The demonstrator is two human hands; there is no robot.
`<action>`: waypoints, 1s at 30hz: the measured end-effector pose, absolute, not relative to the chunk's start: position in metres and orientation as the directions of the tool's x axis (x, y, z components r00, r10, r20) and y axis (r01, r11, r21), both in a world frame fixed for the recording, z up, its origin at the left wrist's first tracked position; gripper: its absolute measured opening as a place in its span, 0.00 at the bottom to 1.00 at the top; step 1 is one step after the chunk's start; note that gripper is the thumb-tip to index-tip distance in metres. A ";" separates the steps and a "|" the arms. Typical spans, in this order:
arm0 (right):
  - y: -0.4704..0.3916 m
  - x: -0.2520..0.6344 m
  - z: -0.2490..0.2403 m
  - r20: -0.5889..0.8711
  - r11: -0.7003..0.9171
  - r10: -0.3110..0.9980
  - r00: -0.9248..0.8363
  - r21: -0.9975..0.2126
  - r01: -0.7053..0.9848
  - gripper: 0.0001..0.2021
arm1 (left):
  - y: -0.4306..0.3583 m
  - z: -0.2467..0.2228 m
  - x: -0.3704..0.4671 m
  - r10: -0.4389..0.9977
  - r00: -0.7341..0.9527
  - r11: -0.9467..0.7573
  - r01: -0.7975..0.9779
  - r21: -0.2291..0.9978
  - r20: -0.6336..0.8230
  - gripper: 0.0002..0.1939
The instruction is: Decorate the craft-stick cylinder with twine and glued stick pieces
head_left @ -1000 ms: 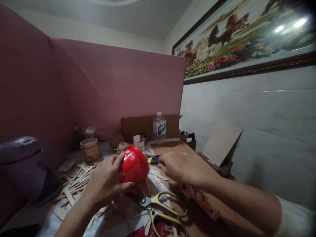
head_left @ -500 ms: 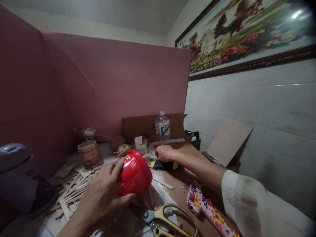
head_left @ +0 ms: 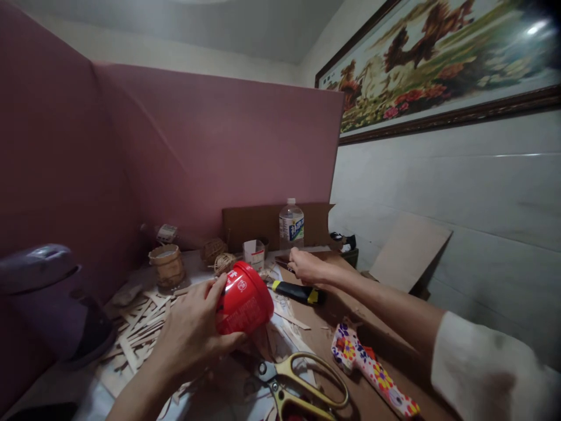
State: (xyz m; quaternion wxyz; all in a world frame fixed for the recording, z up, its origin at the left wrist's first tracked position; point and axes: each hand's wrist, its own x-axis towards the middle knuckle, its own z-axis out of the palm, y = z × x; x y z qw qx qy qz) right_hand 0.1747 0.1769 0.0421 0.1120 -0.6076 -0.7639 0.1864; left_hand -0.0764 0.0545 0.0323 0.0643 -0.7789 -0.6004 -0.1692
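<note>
My left hand (head_left: 193, 327) is wrapped round a red plastic tub (head_left: 248, 301), which is tilted on its side above the table. Further off, my right hand (head_left: 307, 266) has its fingers pinched by a thin dark object (head_left: 284, 264), too small to identify. Just in front of that hand, a black and yellow utility knife (head_left: 295, 291) lies on brown cardboard (head_left: 326, 313). Gold-handled scissors (head_left: 302, 383) rest nearer to me, below the tub. To their right is a flower-patterned tool (head_left: 372, 371) with an orange-red part, shaped like a glue gun.
Flat wooden sticks (head_left: 140, 327) are heaped at left, behind them a wood-clad cup (head_left: 167, 266). Twine balls (head_left: 224, 263), a clear cup (head_left: 254, 255) and a plastic bottle (head_left: 291, 225) stand at the back. A purple-grey appliance (head_left: 48, 304) sits far left.
My right hand has lifted off the utility knife area and moved slightly back and right, uncovering the knife; a thin dark object now shows at its fingertips. My left hand still holds the tub.
</note>
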 end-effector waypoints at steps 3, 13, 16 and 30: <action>0.155 0.181 0.053 -0.021 0.198 0.968 -0.250 -0.549 0.812 0.15 | 0.054 0.032 -0.077 0.912 0.221 -0.265 0.960 0.087 0.346 0.44; 0.049 0.150 0.048 -0.067 0.220 0.864 -0.499 -0.841 0.494 0.11 | 0.052 0.033 -0.076 0.912 0.235 -0.275 0.958 0.077 0.337 0.46; 0.043 0.142 0.038 -0.044 0.212 0.871 -0.489 -0.865 0.455 0.11 | 0.053 0.033 -0.077 0.910 0.237 -0.279 0.957 0.079 0.339 0.46; 0.051 0.135 0.035 -0.023 0.226 0.894 -0.448 -0.840 0.493 0.09 | 0.053 0.032 -0.076 0.901 0.238 -0.279 0.958 0.066 0.363 0.47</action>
